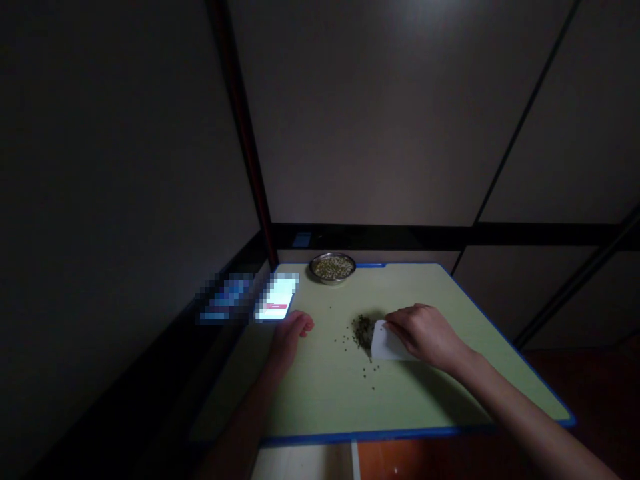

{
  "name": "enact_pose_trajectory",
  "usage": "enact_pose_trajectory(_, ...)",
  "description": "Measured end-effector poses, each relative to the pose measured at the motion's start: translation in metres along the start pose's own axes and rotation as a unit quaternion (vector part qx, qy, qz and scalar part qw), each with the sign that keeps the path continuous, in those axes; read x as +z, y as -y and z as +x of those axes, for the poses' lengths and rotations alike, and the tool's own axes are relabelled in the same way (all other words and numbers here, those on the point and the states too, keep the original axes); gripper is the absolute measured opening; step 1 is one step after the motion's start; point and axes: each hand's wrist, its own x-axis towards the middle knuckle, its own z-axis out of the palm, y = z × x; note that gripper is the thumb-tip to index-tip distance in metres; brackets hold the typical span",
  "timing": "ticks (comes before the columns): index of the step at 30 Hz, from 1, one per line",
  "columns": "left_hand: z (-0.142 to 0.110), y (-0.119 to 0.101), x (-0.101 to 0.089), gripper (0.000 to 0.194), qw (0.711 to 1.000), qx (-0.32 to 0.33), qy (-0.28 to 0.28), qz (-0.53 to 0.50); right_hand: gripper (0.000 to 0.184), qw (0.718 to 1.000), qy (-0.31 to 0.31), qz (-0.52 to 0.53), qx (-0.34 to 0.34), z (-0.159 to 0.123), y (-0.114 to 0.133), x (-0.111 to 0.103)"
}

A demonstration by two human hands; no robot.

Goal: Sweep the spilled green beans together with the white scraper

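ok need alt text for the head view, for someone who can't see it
A person's right hand presses a white card against a small heap of green beans on a pale green, blue-edged table, while the left hand rests flat nearby. A metal bowl of beans and a lit phone sit at the far edge; the room is dim.

Table (320, 393): pale green top, smooth and matt, looks laminate; blue edging, plastic by its look.
Bowl (333, 267): metal, polished rim with a dull shine, holding small dry matt beans.
Card (387, 343): white, flat and smooth, thin plastic or stiff paper; cannot tell which.
Loose beans (362, 331): dark green, matt, grainy heap.
Phone (277, 298): glossy glass screen, lit.
Wall panels (375, 113): plain, matt, with dark frame bars.
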Motion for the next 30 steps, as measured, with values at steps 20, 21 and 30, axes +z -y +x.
enact_pose_trajectory(20,0.002,0.007,-0.001,0.032,1.000,0.012,-0.009,-0.005,0.036,0.995,0.017,0.054,0.080,-0.016,-0.012,0.011)
enact_pose_trajectory(21,0.002,0.007,-0.001,0.032,1.000,0.010,-0.010,-0.006,0.036,0.995,0.022,0.058,0.078,-0.018,-0.013,0.013)
enact_pose_trajectory(30,0.003,0.007,-0.001,0.032,1.000,0.004,-0.010,-0.014,0.036,0.991,0.010,0.064,0.118,-0.014,-0.024,0.026)
